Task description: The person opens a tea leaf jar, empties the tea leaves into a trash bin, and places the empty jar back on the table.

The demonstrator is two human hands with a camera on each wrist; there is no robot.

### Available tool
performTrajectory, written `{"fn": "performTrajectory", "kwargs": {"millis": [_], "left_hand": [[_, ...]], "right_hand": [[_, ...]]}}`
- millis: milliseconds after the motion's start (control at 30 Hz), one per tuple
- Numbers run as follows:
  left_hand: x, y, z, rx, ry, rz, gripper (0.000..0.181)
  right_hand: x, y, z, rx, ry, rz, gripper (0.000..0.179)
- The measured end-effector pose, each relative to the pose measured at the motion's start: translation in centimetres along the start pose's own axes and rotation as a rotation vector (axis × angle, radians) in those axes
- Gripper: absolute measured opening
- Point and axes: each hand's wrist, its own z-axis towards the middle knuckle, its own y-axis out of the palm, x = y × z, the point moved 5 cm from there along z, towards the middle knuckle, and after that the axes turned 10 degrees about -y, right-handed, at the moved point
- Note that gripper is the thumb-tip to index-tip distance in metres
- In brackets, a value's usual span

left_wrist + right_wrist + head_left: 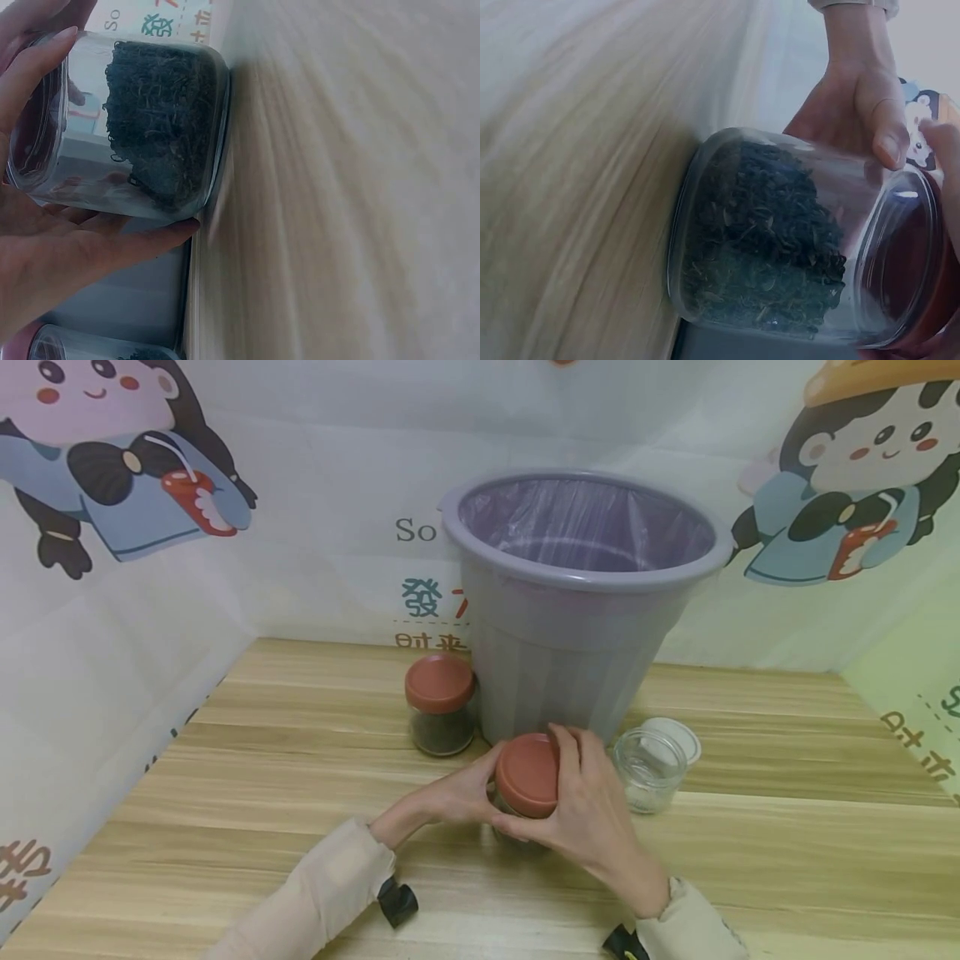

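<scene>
A clear glass jar with a reddish-brown lid point(527, 777) stands on the table in front of the bin. Dark, dried, curly leaves that look like tea fill its lower part, plain in both wrist views, where the jar point(161, 127) shows side-on. My left hand point(459, 795) holds the jar's left side, thumb near the top and fingers around the glass. From the right, my right hand point(592, 810) grips the lid, thumb at the near edge and fingers over the far side. The lid sits on the jar's mouth.
A large grey bin point(562, 652) with a clear plastic liner stands behind the hands. Left of it is a second red-lidded jar point(441, 727) with dark contents. On the right, an uncovered glass jar point(647, 777) stands beside a white round lid point(686, 739).
</scene>
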Motion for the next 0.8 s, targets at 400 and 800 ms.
{"fn": "performTrajectory", "kwargs": {"millis": [400, 800], "left_hand": [[-0.2, 0.1, 0.1, 0.066, -0.097, 0.029, 0.089], [-0.1, 0.2, 0.0, 0.064, -0.091, 0.045, 0.09]], "right_hand": [[0.6, 0.5, -0.2, -0.152, 0.122, 0.209, 0.091], [1.5, 0.0, 0.1, -0.255, 0.158, 0.488, 0.082]]}}
